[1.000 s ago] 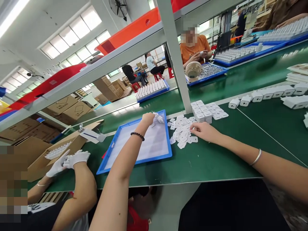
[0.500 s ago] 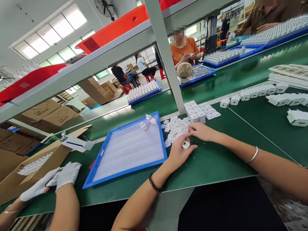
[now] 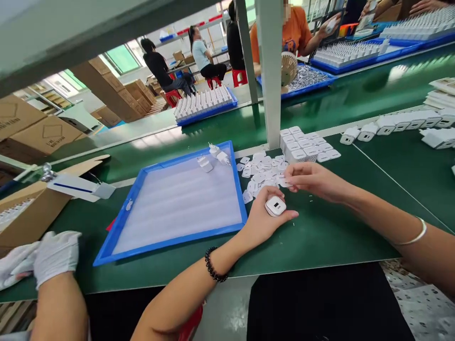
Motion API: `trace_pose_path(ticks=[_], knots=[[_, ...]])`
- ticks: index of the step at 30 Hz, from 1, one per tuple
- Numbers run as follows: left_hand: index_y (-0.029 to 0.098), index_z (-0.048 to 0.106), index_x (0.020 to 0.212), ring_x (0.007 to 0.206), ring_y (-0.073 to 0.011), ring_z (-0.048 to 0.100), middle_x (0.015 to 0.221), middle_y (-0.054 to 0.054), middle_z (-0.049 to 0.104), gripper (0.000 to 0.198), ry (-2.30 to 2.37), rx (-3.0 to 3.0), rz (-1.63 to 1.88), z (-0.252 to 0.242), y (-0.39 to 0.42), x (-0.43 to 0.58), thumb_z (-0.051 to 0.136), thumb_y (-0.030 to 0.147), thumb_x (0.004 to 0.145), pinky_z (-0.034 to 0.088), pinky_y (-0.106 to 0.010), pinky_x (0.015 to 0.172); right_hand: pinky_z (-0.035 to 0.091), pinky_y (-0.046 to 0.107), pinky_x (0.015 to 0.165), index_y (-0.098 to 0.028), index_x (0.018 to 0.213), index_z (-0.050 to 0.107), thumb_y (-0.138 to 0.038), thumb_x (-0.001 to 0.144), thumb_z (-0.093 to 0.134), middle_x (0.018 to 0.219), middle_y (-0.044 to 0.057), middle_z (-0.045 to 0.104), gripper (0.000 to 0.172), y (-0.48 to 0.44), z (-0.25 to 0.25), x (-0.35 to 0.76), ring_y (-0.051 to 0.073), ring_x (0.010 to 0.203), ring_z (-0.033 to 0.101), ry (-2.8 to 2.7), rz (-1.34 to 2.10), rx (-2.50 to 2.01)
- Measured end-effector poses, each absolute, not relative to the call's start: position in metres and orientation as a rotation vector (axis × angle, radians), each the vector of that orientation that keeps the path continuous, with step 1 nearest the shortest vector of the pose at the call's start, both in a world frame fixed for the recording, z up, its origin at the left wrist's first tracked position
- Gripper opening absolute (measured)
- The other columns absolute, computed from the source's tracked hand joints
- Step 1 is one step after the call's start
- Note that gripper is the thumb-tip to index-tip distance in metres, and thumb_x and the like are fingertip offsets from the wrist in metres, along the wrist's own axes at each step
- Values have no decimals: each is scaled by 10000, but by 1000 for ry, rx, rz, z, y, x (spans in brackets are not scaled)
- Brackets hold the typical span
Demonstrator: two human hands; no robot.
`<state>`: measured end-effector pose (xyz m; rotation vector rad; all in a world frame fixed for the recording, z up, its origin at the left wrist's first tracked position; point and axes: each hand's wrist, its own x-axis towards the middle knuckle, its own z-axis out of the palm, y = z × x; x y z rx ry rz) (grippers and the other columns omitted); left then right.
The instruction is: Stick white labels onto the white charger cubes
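Note:
My left hand [image 3: 258, 220] is wrapped round a white USB charger [image 3: 276, 206], its port end facing up at me. Just beyond it, my right hand [image 3: 316, 181] pinches a small flat white piece [image 3: 285, 182] between thumb and fingers. The two hands are slightly apart. A loose pile of similar white pieces [image 3: 262, 166] lies on the green table behind my hands. Neat stacks of such pieces [image 3: 301, 146] stand beside the pile, close to the post.
A blue-rimmed tray [image 3: 170, 240] with a few white plugs [image 3: 219, 154] lies to the left. Chargers [image 3: 386, 125] stand in a row at right. A metal post [image 3: 269, 80] rises behind the stacks. At far left are a co-worker's gloved hands [image 3: 57, 255] and a cardboard box [image 3: 46, 208].
My right hand has drawn back from my left hand, and the flat white piece now shows in its fingers. The charger in my left hand is more visible. The view has tilted down.

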<state>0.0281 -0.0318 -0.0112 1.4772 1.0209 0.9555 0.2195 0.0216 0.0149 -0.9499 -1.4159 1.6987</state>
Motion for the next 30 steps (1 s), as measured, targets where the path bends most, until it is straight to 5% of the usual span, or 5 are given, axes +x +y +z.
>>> trace_pose_path(ticks=[4,11,19,30], knots=[[239,382,1015,907,-142,557,1002,-2,531,579,977,1375,1036,-16,-34,26,874,348,730,469,-283,808,489,254,597,-250,1041,686,-286,690,893,710,-43,643,410,7,28,221,109,607,580,-1305,1676,-953],[254,365,1063,1011,-169,519,1107,-40,456,422,876,1570,1137,-22,-38,24,741,270,873,482,-313,842,581,256,585,-228,847,766,-292,730,871,767,22,707,169,-7,33,215,143,655,666,-1393,1728,-1027],[259,366,1135,1071,-173,521,1141,-54,478,400,775,1741,1223,-25,-34,26,697,212,913,489,-320,884,551,251,492,-242,775,744,-323,687,902,705,-3,685,198,-8,35,212,118,544,622,-1398,1588,-1063],[256,362,1144,1082,-185,545,1138,-57,484,405,738,1831,1224,-25,-33,27,696,229,916,523,-328,886,559,265,554,-250,749,736,-310,685,896,689,-9,677,183,-6,29,211,133,606,624,-1440,1614,-1085]])
